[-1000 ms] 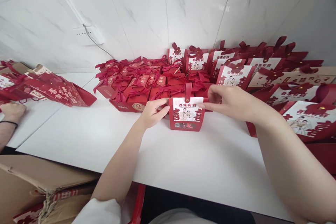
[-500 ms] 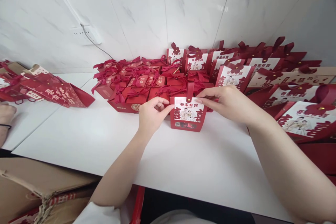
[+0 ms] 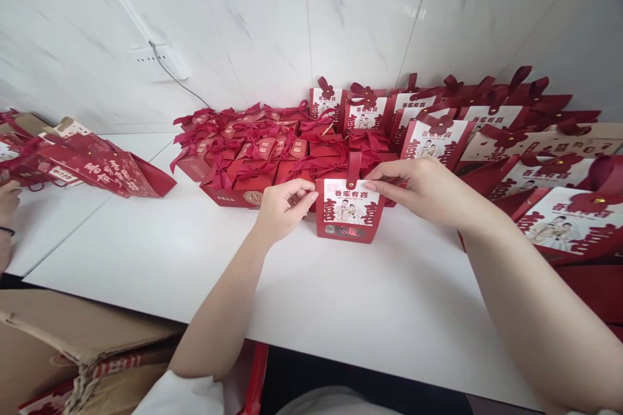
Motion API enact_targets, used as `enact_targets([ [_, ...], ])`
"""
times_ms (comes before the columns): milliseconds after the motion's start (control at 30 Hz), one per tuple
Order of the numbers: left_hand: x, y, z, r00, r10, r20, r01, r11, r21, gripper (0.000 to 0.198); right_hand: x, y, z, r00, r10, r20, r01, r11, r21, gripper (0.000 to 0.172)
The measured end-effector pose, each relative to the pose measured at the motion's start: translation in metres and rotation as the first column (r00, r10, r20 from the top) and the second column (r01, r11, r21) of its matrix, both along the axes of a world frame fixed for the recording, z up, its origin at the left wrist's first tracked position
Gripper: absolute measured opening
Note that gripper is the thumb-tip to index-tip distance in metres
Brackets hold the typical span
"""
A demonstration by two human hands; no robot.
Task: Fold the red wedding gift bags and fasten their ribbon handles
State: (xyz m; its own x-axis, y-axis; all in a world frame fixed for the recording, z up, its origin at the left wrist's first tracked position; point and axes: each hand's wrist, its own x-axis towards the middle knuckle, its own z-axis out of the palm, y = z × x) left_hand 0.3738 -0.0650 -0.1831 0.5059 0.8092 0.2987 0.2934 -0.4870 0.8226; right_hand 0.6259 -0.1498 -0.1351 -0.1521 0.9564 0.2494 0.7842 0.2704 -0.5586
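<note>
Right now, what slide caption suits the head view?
Left hand and right hand hold a red box by its upper sides at a white table, ribboned boxes behind.

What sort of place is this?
Probably a workroom: many red boxes stand on a white table by a tiled wall, with a cardboard carton near the table's front edge.

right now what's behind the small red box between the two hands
Behind the small red box stand ribbon-tied red boxes, then the tiled wall. The box covers part of the nearest ones, so their hidden fronts can't be seen.
</note>
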Motion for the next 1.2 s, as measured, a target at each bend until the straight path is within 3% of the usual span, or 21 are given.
enact_targets([
  [133,-0.001,0.002,-0.002,0.999,-0.041,-0.029,0.042,0.997,0.061,0.016,0.001,0.0,0.0,1.0,0.0,-0.004,0.0,1.0,-0.012,0.029],
  [300,0.004,0.001,-0.007,0.996,0.06,0.073,-0.079,0.949,0.305,0.01,0.001,0.0,0.0,1.0,-0.001,-0.011,0.001,1.0,-0.017,0.03],
  [400,0.005,0.0,-0.009,0.99,0.109,0.092,-0.134,0.928,0.348,0.01,0.002,0.001,0.0,1.0,-0.001,-0.017,0.0,1.0,-0.023,0.03],
  [467,0.004,0.001,-0.009,0.989,0.103,0.106,-0.127,0.96,0.249,0.012,0.002,0.0,0.0,1.0,-0.009,-0.014,0.009,1.0,-0.022,0.03],
  [567,0.0,0.006,-0.005,0.993,0.011,0.116,-0.005,0.998,-0.056,0.017,0.003,0.0,0.0,1.0,-0.031,-0.002,0.031,0.999,-0.016,0.03],
  [633,-0.003,0.009,-0.002,0.989,-0.05,0.137,0.082,0.968,-0.236,0.02,0.003,0.0,0.0,1.0,-0.028,0.0,0.028,0.999,-0.02,0.03],
  [700,-0.005,0.011,0.0,0.982,-0.079,0.171,0.133,0.934,-0.331,0.021,0.002,0.0,0.0,1.0,-0.018,-0.001,0.018,1.0,-0.023,0.029],
  [833,-0.003,0.009,0.002,0.975,-0.081,0.208,0.16,0.904,-0.398,0.023,0.002,0.0,0.0,1.0,-0.009,0.003,0.009,1.0,-0.014,0.028],
  [1200,0.01,-0.003,0.002,0.972,-0.006,0.234,0.099,0.917,-0.386,0.024,0.003,0.0,0.0,1.0,-0.011,0.006,0.011,1.0,-0.013,0.028],
])
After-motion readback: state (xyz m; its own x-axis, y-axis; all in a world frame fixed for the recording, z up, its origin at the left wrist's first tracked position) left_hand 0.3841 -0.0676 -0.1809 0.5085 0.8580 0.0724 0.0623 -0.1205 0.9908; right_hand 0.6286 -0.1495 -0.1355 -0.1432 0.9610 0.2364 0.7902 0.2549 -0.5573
